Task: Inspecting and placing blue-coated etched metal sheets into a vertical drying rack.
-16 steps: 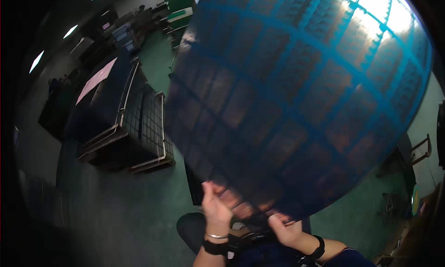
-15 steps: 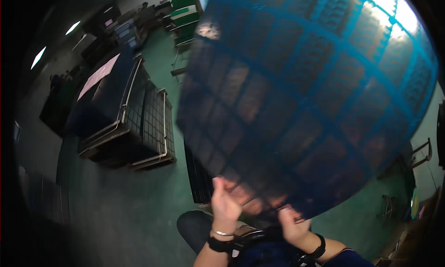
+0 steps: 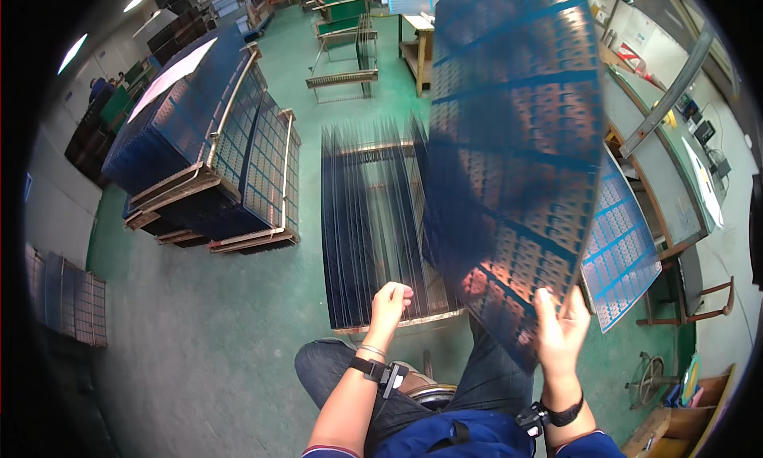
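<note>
My right hand [image 3: 563, 331] grips the lower edge of a large circuit board panel [image 3: 520, 132], thumb on the near face. The panel is copper-coloured with blue bands and stands up tall on the right side, tilted. Away from it, my left hand [image 3: 389, 305] is closed, and nothing shows between its fingers. That hand hovers over the near end of a low rack [image 3: 397, 323] with thin upright wires. Dark panels [image 3: 340, 243] stand on edge in the rack's left part, and its right part is partly hidden behind the held panel.
To the left, a stacked rack of blue panels [image 3: 187, 132] carries a pale sheet [image 3: 171, 76]. Another blue and copper panel [image 3: 624, 251] leans at right beside a long workbench [image 3: 660, 164]. Farther back stand an empty wire rack [image 3: 342, 80] and a wooden table [image 3: 417, 56].
My left hand has come off the panel and lowered over the rack. The panel has swung to the right and turned more edge-on, held by my right hand alone, uncovering the rack.
</note>
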A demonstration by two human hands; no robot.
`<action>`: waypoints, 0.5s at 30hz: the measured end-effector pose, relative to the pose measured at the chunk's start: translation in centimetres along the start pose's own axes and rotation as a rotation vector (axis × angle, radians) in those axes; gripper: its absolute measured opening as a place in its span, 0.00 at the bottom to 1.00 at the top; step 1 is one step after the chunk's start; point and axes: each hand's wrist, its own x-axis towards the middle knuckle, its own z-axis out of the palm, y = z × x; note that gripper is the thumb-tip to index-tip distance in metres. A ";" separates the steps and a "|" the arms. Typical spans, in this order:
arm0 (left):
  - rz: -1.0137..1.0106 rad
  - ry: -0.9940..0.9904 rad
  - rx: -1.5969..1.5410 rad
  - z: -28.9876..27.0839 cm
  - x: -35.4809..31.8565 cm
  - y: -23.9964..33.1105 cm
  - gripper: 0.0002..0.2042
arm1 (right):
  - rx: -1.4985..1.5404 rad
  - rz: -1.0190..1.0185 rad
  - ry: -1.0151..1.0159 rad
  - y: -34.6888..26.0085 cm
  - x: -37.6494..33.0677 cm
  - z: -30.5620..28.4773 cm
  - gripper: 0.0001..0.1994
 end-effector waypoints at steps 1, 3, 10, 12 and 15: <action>0.074 0.043 0.044 0.3 0.6 -0.1 0.11 | 0.049 0.005 -0.035 1.1 0.3 0.9 0.13; 0.136 0.085 0.090 0.8 2.0 -0.6 0.10 | 0.033 0.063 -0.073 3.6 0.5 2.5 0.18; 0.586 0.227 0.735 4.4 3.7 0.5 0.11 | -0.105 0.228 -0.208 8.1 0.5 5.8 0.19; 0.613 0.143 0.944 4.9 3.9 0.3 0.14 | -0.055 0.174 -0.219 9.4 0.5 6.3 0.20; 0.614 0.084 1.081 4.7 3.9 -0.2 0.16 | -0.056 0.189 -0.238 9.6 1.3 6.4 0.21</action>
